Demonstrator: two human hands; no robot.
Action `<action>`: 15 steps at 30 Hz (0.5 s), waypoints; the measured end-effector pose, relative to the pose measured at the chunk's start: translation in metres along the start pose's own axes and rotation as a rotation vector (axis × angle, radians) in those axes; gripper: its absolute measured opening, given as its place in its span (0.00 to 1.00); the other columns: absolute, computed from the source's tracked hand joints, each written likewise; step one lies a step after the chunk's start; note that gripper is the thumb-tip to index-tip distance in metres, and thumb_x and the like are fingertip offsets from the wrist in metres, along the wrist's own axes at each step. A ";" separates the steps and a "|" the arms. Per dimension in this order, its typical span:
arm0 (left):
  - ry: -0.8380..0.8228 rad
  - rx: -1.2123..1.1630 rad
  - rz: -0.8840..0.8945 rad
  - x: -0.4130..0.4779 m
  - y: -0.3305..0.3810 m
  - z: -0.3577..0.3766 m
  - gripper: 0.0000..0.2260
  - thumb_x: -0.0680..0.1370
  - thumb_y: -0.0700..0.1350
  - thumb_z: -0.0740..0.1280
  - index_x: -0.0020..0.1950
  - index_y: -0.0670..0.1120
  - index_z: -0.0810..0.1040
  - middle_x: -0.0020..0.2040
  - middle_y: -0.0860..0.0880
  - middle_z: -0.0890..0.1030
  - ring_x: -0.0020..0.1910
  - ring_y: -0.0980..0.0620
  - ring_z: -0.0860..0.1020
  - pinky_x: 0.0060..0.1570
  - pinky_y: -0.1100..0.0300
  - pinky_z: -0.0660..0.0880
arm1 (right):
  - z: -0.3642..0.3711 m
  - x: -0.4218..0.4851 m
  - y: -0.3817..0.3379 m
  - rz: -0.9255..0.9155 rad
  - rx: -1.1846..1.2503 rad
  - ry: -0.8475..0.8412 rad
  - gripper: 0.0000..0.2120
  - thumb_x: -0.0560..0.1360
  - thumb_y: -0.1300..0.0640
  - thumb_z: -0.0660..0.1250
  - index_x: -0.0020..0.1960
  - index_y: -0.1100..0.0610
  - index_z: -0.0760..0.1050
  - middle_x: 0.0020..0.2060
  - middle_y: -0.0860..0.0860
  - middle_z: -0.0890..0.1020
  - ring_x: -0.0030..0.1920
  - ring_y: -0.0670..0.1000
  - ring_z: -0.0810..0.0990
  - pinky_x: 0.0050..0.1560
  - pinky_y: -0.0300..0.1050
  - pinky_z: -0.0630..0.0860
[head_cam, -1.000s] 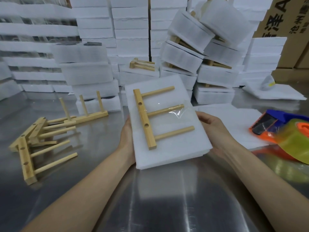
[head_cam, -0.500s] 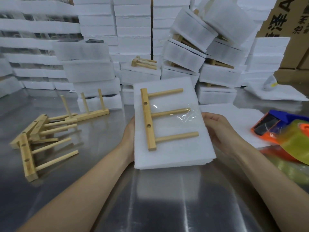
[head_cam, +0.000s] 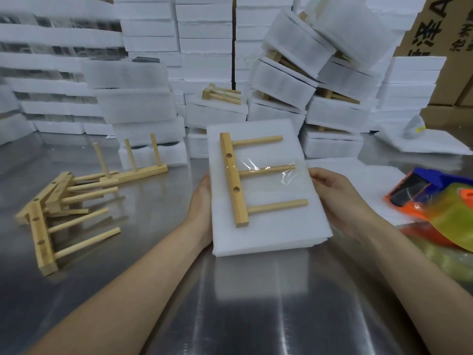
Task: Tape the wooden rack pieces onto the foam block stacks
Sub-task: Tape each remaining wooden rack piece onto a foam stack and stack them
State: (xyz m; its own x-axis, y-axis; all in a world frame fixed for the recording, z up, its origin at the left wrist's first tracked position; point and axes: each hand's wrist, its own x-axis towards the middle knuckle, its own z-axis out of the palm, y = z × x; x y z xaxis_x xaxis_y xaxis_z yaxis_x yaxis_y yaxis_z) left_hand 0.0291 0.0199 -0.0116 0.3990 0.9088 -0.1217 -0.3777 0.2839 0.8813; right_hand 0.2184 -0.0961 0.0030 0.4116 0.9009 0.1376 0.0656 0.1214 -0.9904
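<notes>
A white foam block stack (head_cam: 276, 234) is held tilted above the steel table, with a wooden rack piece (head_cam: 234, 183) lying on its top face. Clear tape (head_cam: 271, 170) runs across the rack's middle peg. My left hand (head_cam: 201, 208) grips the stack's left edge, its fingers hidden underneath. At the right edge my right hand (head_cam: 332, 198) holds the stack, thumb up by the tape end.
Several loose wooden rack pieces (head_cam: 41, 226) lie at the left of the steel table (head_cam: 256, 303). An orange and blue tape dispenser (head_cam: 430, 198) with yellowish tape lies at the right. Thin foam sheets (head_cam: 371, 190) lie behind my right hand. Stacked foam blocks (head_cam: 332, 73) fill the back.
The foam stack with the rack has turned slightly clockwise and moved a little right and up. Both hands kept their hold.
</notes>
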 end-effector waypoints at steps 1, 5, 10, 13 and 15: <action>-0.024 -0.012 0.008 0.000 -0.001 -0.001 0.15 0.82 0.45 0.59 0.35 0.46 0.73 0.22 0.51 0.77 0.19 0.56 0.76 0.20 0.69 0.70 | 0.000 0.000 -0.003 0.035 0.046 -0.036 0.08 0.75 0.54 0.67 0.51 0.56 0.82 0.48 0.53 0.85 0.45 0.50 0.84 0.41 0.40 0.80; -0.005 -0.039 0.002 0.002 -0.004 -0.002 0.12 0.81 0.47 0.60 0.39 0.47 0.75 0.25 0.50 0.79 0.24 0.53 0.79 0.23 0.66 0.74 | 0.013 -0.003 0.000 0.173 0.198 -0.116 0.11 0.74 0.43 0.67 0.44 0.48 0.84 0.44 0.49 0.85 0.41 0.46 0.85 0.37 0.40 0.80; 0.062 -0.039 -0.050 0.002 -0.002 -0.008 0.18 0.80 0.60 0.59 0.47 0.46 0.78 0.41 0.45 0.83 0.43 0.44 0.83 0.52 0.48 0.79 | 0.027 -0.005 0.005 0.231 0.427 -0.217 0.20 0.77 0.35 0.56 0.51 0.42 0.84 0.52 0.47 0.85 0.52 0.47 0.84 0.43 0.41 0.80; 0.094 0.023 -0.081 0.009 -0.001 -0.014 0.24 0.79 0.65 0.56 0.50 0.47 0.80 0.50 0.42 0.85 0.50 0.42 0.83 0.56 0.45 0.78 | 0.034 -0.005 0.006 0.232 0.442 -0.093 0.19 0.79 0.42 0.58 0.46 0.48 0.85 0.45 0.49 0.86 0.42 0.45 0.85 0.34 0.39 0.80; 0.044 -0.017 -0.127 0.012 0.000 -0.014 0.26 0.80 0.65 0.52 0.51 0.48 0.81 0.48 0.45 0.84 0.39 0.47 0.84 0.39 0.54 0.81 | 0.037 -0.005 0.012 0.170 0.437 -0.004 0.14 0.79 0.51 0.60 0.43 0.50 0.83 0.40 0.50 0.84 0.35 0.45 0.84 0.30 0.39 0.78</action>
State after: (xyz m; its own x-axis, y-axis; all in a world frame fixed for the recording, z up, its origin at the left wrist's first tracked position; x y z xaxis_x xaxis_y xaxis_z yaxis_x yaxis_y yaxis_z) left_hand 0.0226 0.0353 -0.0192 0.4078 0.8776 -0.2518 -0.3410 0.4023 0.8497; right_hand 0.1832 -0.0835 -0.0094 0.3801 0.9246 -0.0266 -0.3920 0.1349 -0.9100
